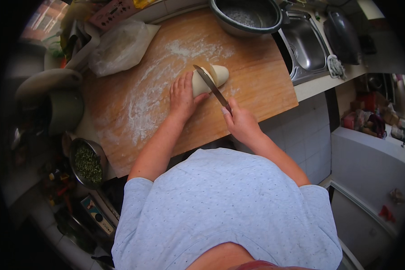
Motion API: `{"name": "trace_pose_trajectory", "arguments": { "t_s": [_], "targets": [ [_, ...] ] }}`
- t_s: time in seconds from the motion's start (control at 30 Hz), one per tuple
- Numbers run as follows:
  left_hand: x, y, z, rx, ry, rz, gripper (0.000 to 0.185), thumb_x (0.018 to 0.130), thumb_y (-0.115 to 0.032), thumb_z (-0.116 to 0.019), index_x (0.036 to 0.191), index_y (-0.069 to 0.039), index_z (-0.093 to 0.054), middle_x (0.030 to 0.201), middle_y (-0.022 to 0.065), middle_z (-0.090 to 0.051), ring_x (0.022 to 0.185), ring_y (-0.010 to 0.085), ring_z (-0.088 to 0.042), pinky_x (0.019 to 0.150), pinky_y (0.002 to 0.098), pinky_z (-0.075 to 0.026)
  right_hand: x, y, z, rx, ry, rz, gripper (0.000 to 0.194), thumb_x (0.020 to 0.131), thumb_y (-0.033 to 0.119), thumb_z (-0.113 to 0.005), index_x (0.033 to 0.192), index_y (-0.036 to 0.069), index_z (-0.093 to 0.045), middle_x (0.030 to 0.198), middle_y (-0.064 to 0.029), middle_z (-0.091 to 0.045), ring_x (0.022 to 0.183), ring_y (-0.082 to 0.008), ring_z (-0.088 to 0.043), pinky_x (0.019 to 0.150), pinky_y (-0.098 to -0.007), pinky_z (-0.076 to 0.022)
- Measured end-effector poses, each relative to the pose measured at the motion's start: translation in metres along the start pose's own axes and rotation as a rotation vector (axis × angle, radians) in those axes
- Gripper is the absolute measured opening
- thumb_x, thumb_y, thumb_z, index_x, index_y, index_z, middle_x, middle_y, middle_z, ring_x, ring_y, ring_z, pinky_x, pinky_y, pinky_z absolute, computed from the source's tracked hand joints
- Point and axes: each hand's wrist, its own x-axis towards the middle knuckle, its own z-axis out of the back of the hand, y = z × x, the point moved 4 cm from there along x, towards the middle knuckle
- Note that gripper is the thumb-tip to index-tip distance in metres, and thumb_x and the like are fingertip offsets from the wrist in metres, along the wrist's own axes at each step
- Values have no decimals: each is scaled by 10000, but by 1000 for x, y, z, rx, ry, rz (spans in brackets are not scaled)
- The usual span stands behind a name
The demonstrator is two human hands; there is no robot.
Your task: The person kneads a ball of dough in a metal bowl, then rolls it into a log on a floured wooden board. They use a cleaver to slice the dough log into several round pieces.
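Note:
A thick log of pale dough (199, 84) lies on a floured wooden board (263, 74). My left hand (185, 92) rests around its near-left end, fingers over the far side and thumb at the near side. A kitchen knife (213, 87) is gripped by its handle in my right hand (242, 119). The blade lies across the dough log at a cut face. Just right of the blade sits a cut end piece of dough (221, 75), parted from the log by a gap at the top. Whether they still join underneath is hidden.
At the board's back edge stands a large dark-rimmed bowl (219, 17), beside a steel sink (307, 44). A plastic bag (121, 47) sits at the back left. Left of the board are a pot (65, 108) and a metal bowl (103, 152) of chopped greens (87, 164).

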Motion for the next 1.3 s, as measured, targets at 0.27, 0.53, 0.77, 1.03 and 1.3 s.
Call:
{"name": "trace_pose_trajectory", "arguments": {
  "t_s": [0.27,0.53,0.77,1.03,1.3],
  "targets": [
    [-4,4,-7,14,-25,-13,846,714,-321,-828,1416,-72,-425,1396,145,-490,1298,351,-447,1108,484,-322,67,-14,-41,-16,-51,59,220,983,236,-543,1059,38,-485,879,-237,-675,818,-466,-632,696,-533,-484],
    [-1,4,2,10,-50,42,944,680,-379,-850,1461,-115,-391,1415,167,-474,1305,365,-445,1097,480,-336,37,-45,-47,20,-30,28,220,977,262,-543,1056,61,-500,857,-218,-684,797,-456,-642,693,-551,-486],
    [-12,14,19,42,212,212,1028,631,-402,-886,1487,-185,-360,1363,161,-494,1269,382,-467,1041,492,-403,37,-51,-32,66,-61,51,213,976,271,-550,1044,72,-516,837,-204,-676,785,-445,-638,674,-523,-484],
    [-25,7,14,95,94,262,1061,639,-419,-879,1497,-136,-321,1390,163,-475,1282,377,-460,1086,499,-355,3,-14,2,77,-40,140,183,980,226,-547,1025,56,-494,821,-198,-674,759,-443,-632,644,-513,-478],
    [-27,5,8,5,-74,139,1048,658,-417,-870,1483,-73,-324,1424,212,-453,1324,392,-434,1104,495,-353,-13,-2,11,0,17,179,196,980,235,-551,1037,63,-476,796,-199,-665,739,-439,-634,620,-510,-478]
  ]
}}
